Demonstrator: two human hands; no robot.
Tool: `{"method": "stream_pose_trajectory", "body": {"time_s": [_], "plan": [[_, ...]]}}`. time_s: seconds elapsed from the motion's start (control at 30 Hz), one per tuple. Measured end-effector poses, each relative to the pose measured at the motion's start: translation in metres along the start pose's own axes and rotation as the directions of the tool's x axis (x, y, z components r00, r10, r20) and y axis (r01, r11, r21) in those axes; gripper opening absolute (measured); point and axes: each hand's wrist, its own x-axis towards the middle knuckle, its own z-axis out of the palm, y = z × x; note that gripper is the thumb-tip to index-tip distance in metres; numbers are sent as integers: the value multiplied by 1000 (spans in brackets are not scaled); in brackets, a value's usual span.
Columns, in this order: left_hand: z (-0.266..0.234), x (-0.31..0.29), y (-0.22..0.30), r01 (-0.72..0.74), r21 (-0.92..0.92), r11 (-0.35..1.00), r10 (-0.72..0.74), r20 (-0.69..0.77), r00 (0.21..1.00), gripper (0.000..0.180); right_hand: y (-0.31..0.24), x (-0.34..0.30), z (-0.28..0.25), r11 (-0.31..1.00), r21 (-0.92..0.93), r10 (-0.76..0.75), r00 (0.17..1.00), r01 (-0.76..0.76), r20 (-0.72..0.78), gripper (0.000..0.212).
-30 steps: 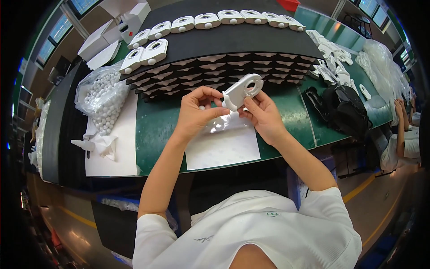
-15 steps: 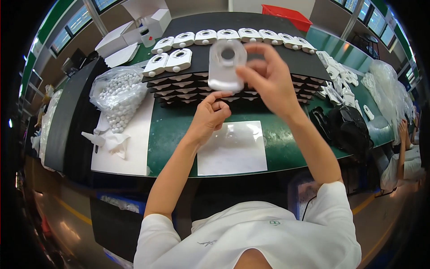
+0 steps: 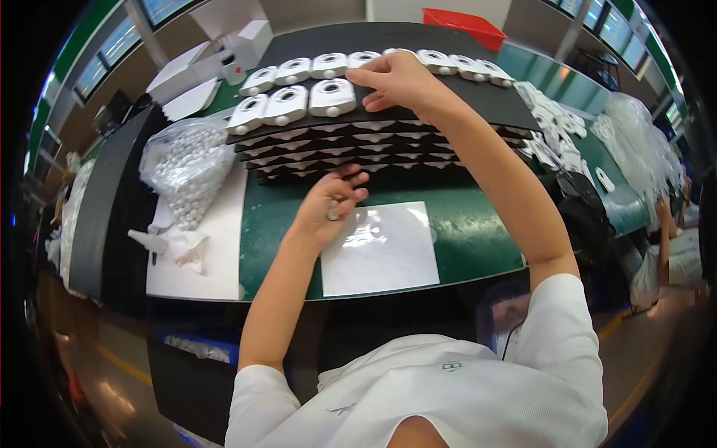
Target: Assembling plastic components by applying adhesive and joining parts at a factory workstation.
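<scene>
My right hand (image 3: pixel 407 84) is over the top black sheet, its thumb and fingers apart with nothing between them. Just left of its fingertips lies a white plastic housing (image 3: pixel 332 109) with a round hole and a small knob at its front edge. Two like it, including a middle housing (image 3: pixel 285 116), lie to its left in the same row. Lower down, in front of the stack, my left hand (image 3: pixel 317 201) is half curled, palm up. A small white ball (image 3: pixel 333 211) shows in its palm; whether more are there I cannot tell.
Black sheets (image 3: pixel 493 97) are stacked with white housings between them. A bag of white balls (image 3: pixel 190 168) lies left, beside a crumpled tissue (image 3: pixel 187 246). A white sheet (image 3: pixel 381 257) lies in front. Loose white parts (image 3: pixel 553 123) and a black bag (image 3: pixel 579 205) are right; behind is a red bin (image 3: pixel 463 28).
My right hand has set the housing down on the top sheet, at the right end of the front row, and let go. My left hand has drawn back slightly, toward me.
</scene>
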Motion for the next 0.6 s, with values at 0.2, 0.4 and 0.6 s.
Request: {"method": "stream_pose_trajectory", "body": {"time_s": [0.2, 0.4, 0.6], "plan": [[0, 2, -1, -15, -73, 997, 14, -10, 1000, 30, 12, -34, -92, 725, -558, -598, 770, 404, -221, 30], [13, 2, -7, -14, 109, 994, 16, -17, 1000, 22, 86, -76, -253, 407, -904, -518, 782, -131, -346, 23], [5, -2, -7, -39, 127, 991, 30, 67, 997, 33, 155, -105, -299, 290, -851, 268, 891, -437, -366, 18]]}}
